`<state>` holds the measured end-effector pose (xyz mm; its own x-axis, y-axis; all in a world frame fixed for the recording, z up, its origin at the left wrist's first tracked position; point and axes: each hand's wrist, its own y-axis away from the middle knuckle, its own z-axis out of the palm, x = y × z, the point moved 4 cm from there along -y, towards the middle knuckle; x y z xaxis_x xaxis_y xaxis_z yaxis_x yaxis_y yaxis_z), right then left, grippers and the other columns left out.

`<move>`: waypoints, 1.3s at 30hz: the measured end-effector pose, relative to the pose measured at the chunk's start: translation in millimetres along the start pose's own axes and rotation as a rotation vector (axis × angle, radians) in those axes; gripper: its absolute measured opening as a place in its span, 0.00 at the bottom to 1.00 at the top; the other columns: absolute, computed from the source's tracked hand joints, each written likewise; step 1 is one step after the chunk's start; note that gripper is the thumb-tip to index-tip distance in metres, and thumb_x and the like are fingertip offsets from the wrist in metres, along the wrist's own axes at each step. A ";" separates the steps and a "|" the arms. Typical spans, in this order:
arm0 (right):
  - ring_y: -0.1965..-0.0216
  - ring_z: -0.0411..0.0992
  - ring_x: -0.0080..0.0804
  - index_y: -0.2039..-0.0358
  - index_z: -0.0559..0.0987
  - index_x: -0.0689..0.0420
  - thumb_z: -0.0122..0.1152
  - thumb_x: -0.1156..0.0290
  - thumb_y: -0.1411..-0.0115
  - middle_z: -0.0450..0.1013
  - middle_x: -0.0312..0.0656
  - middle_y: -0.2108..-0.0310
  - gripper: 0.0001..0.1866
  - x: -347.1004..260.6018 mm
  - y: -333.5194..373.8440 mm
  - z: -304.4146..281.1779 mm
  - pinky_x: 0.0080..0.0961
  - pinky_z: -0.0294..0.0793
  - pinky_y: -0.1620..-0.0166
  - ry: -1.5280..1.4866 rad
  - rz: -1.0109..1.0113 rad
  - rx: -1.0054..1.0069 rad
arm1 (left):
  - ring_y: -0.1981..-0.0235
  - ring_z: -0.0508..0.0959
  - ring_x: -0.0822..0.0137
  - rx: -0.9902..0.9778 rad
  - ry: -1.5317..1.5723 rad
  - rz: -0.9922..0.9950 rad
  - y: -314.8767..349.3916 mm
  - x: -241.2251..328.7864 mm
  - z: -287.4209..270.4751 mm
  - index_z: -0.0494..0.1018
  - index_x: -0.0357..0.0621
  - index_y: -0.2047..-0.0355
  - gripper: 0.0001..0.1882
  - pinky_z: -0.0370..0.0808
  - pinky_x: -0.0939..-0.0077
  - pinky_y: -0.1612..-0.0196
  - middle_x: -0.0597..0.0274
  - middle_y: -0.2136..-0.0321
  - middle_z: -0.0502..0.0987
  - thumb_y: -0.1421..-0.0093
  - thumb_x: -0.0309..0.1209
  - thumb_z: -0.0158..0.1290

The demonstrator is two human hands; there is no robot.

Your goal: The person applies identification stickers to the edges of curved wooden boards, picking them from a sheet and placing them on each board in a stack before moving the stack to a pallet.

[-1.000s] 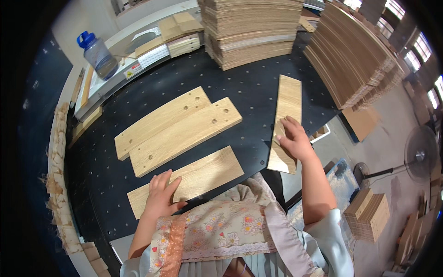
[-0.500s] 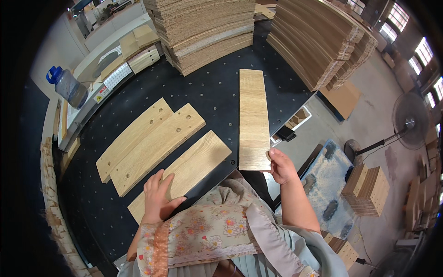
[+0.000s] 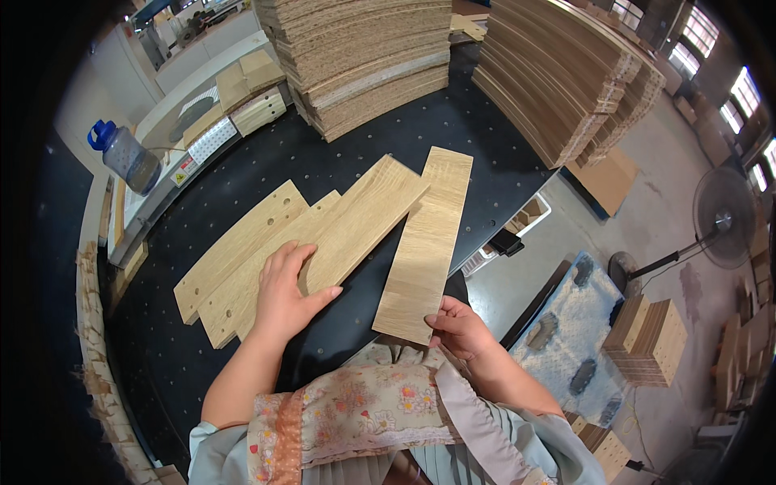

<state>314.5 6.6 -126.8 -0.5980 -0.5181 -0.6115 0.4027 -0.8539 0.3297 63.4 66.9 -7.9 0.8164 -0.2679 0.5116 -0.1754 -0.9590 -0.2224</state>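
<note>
Pinched at its near right corner, a plain wood-grain board (image 3: 427, 242) is in my right hand (image 3: 459, 327). My left hand (image 3: 287, 283) rests with fingers spread on the near end of another plain board (image 3: 364, 214), its thumb out over the dark tabletop. That board's far corner overlaps the left edge of the board in my right hand. On its other side it partly covers a holed board (image 3: 222, 317). Left of these lies one more holed board (image 3: 238, 246).
A tall stack of panels (image 3: 368, 73) stands at the back of the black studded table (image 3: 182, 214), with leaning panels (image 3: 558, 81) to its right. At left is a blue-capped bottle (image 3: 125, 158). Right of the table are a fan (image 3: 719, 218) and stacked wood blocks (image 3: 647, 339).
My left hand has moved the middle plain board away from me onto the holed board. The board in my right hand has come nearer and tilted, its near end swinging left.
</note>
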 end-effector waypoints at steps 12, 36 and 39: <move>0.51 0.67 0.30 0.51 0.66 0.64 0.49 0.85 0.47 0.69 0.43 0.53 0.21 -10.5 26.0 15.1 0.27 0.64 0.47 0.003 -0.200 0.008 | 0.65 0.74 0.68 -0.206 1.417 -0.504 -34.7 -3.1 15.3 0.64 0.41 0.49 0.30 0.72 0.74 0.62 0.57 0.62 0.73 0.43 0.51 0.47; 0.70 0.67 0.20 0.57 0.68 0.62 0.52 0.85 0.49 0.70 0.37 0.67 0.17 -9.8 -12.8 93.5 0.16 0.66 0.67 0.358 -0.185 -0.262 | 0.51 0.69 0.63 -0.222 1.842 -0.138 -14.7 -30.2 -1.6 0.58 0.39 0.44 0.40 0.65 0.69 0.48 0.51 0.50 0.67 0.44 0.61 0.39; 0.67 0.67 0.20 0.57 0.68 0.62 0.52 0.84 0.49 0.70 0.37 0.65 0.17 -9.4 -16.0 98.5 0.17 0.66 0.65 0.349 -0.164 -0.279 | 0.51 0.69 0.61 -0.045 1.820 -0.249 -14.9 -21.3 -9.3 0.58 0.41 0.44 0.39 0.64 0.67 0.47 0.51 0.50 0.67 0.44 0.61 0.39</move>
<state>245.4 20.2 -55.5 -0.4203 -0.2891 -0.8601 0.5213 -0.8528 0.0318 43.6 86.0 -7.8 -0.7096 0.1377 0.6910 -0.1955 -0.9807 -0.0053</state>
